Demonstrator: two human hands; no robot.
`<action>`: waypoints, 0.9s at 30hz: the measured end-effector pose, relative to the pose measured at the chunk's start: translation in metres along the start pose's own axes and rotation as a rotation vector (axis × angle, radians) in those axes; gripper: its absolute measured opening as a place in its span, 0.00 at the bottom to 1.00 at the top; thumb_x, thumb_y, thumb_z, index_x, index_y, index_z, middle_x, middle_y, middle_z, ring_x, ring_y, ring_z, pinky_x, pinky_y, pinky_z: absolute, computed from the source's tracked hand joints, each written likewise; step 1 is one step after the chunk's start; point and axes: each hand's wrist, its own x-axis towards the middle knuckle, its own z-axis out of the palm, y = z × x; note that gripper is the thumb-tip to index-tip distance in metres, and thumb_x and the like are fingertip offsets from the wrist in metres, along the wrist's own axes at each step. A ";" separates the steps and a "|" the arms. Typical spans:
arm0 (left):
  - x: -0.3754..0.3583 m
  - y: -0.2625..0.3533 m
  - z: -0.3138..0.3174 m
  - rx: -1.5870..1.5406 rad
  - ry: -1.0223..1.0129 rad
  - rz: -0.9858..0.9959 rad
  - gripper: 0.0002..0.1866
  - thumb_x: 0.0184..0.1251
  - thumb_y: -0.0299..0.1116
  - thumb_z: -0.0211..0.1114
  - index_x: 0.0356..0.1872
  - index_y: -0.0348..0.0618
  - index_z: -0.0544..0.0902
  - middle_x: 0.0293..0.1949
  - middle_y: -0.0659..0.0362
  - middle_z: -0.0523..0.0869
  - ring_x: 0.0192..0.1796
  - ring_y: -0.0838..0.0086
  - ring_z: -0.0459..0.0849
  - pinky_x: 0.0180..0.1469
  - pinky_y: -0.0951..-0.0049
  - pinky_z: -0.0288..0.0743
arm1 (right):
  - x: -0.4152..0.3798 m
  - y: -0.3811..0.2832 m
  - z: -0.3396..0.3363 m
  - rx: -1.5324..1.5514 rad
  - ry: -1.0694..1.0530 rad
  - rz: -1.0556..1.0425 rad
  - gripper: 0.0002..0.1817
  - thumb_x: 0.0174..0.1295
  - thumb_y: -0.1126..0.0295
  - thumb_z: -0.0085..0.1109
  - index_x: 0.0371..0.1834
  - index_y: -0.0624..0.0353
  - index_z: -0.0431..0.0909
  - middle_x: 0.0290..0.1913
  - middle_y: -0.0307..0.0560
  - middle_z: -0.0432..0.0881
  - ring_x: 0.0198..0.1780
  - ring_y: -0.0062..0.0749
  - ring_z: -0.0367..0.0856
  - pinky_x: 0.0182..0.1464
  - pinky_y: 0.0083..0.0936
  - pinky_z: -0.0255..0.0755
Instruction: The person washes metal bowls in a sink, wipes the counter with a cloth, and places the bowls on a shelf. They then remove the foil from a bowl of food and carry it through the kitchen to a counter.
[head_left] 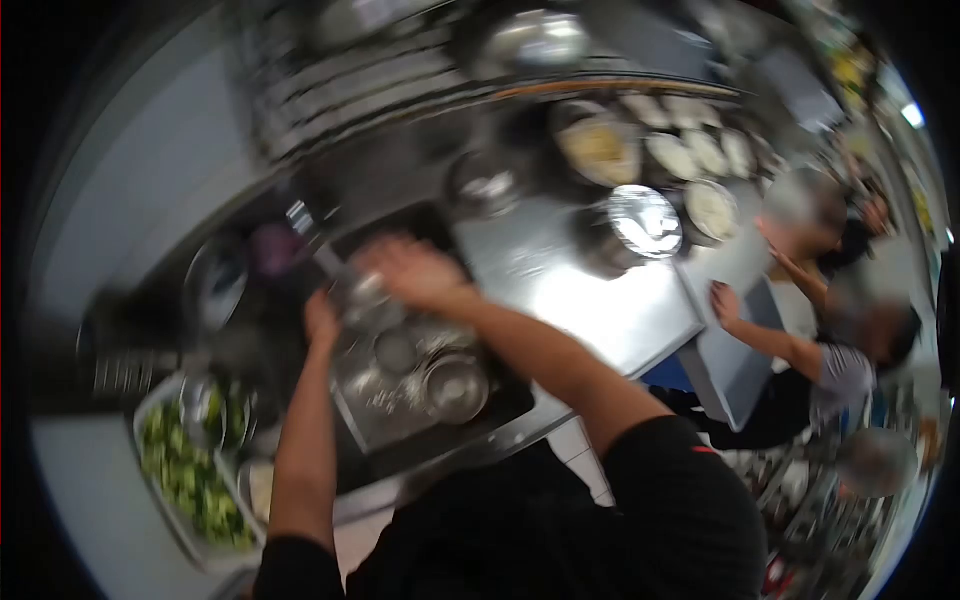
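Observation:
Over the sink [520,400], both of my hands are close to a small shiny bowl [370,292]. My right hand [412,272] reaches across its far right side with the fingers stretched out, blurred by motion. My left hand [320,318] is at the bowl's left side; its fingers are smeared, and I cannot tell whether they grip the rim. Below them in the sink sit a round metal bowl [457,390] and a smaller round dish [395,351], with pale scraps [385,392] scattered around. A faucet [300,218] stands behind my hands.
At lower left is a tray of chopped green vegetables [185,470]. A metal pot [645,222] stands on the steel counter [560,290] to the right, near bowls of pale food [711,212] and a yellowish bowl [600,150]. A person [770,345] works beside a grey bin [735,360].

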 end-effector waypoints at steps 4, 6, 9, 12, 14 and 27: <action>-0.022 0.103 -0.068 0.365 0.401 0.680 0.34 0.64 0.16 0.61 0.70 0.57 0.85 0.73 0.58 0.84 0.68 0.55 0.86 0.67 0.57 0.85 | -0.065 0.041 0.036 0.223 0.652 0.257 0.47 0.58 0.89 0.52 0.87 0.64 0.58 0.81 0.70 0.66 0.81 0.69 0.64 0.84 0.55 0.59; -0.024 0.102 -0.068 0.358 0.375 0.683 0.32 0.65 0.17 0.62 0.70 0.56 0.85 0.73 0.55 0.83 0.69 0.54 0.85 0.66 0.57 0.85 | -0.075 0.026 0.069 0.373 0.743 0.412 0.49 0.57 0.91 0.56 0.87 0.65 0.55 0.82 0.71 0.62 0.83 0.69 0.62 0.85 0.52 0.58; -0.044 0.088 -0.025 -0.172 0.159 0.113 0.29 0.71 0.22 0.63 0.73 0.49 0.82 0.73 0.46 0.82 0.67 0.51 0.87 0.64 0.58 0.85 | -0.052 -0.030 0.133 0.947 0.744 0.554 0.40 0.80 0.64 0.65 0.86 0.66 0.54 0.82 0.59 0.64 0.82 0.59 0.65 0.83 0.49 0.63; -0.075 0.075 0.013 0.069 0.177 -0.406 0.24 0.76 0.27 0.62 0.72 0.42 0.78 0.68 0.41 0.85 0.60 0.48 0.92 0.59 0.56 0.89 | -0.020 -0.067 0.150 2.362 0.115 0.862 0.29 0.77 0.65 0.67 0.76 0.65 0.71 0.73 0.58 0.77 0.68 0.52 0.82 0.58 0.63 0.87; -0.104 0.106 -0.008 -0.776 0.228 -0.709 0.18 0.81 0.29 0.61 0.66 0.33 0.78 0.62 0.38 0.87 0.60 0.47 0.91 0.58 0.53 0.90 | -0.008 -0.054 0.151 2.198 0.027 0.853 0.29 0.74 0.71 0.65 0.76 0.66 0.70 0.71 0.62 0.78 0.68 0.56 0.82 0.59 0.62 0.86; -0.224 0.006 0.154 0.487 -0.571 -0.087 0.22 0.84 0.32 0.52 0.68 0.27 0.76 0.56 0.33 0.90 0.55 0.52 0.95 0.47 0.56 0.92 | -0.027 0.156 0.030 -0.656 -0.029 0.412 0.40 0.70 0.62 0.64 0.85 0.51 0.63 0.79 0.66 0.70 0.75 0.76 0.72 0.62 0.55 0.80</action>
